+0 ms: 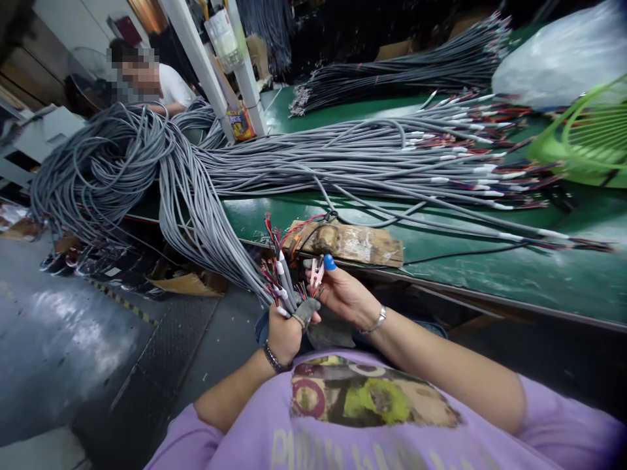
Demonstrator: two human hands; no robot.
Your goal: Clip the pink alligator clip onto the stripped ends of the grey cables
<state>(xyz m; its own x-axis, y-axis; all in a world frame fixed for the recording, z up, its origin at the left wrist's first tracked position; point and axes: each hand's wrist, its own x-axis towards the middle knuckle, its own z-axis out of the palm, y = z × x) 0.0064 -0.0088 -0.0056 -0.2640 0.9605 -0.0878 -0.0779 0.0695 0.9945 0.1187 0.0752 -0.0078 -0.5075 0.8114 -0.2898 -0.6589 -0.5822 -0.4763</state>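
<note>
My left hand (287, 336), with a grey cover on its thumb, is closed around the ends of several grey cables (289, 290). White sleeves and thin coloured wires show at those ends. Close beside it, my right hand (345, 294) pinches a small pale pink clip-like tool (317, 273) near the wire tips. A blue cover sits on the right thumb. The tool's exact kind is hard to make out, and the fingers partly hide it. From the held ends, the cables run up left into a large grey cable bundle (196, 189).
Many grey cables (343, 156) lie along the green table (490, 281). A worn wooden block (367, 245) sits at its front edge. Black cables (401, 75), a plastic bag (553, 55) and a green basket (582, 134) are behind. White posts (196, 59) rise near a person (171, 88).
</note>
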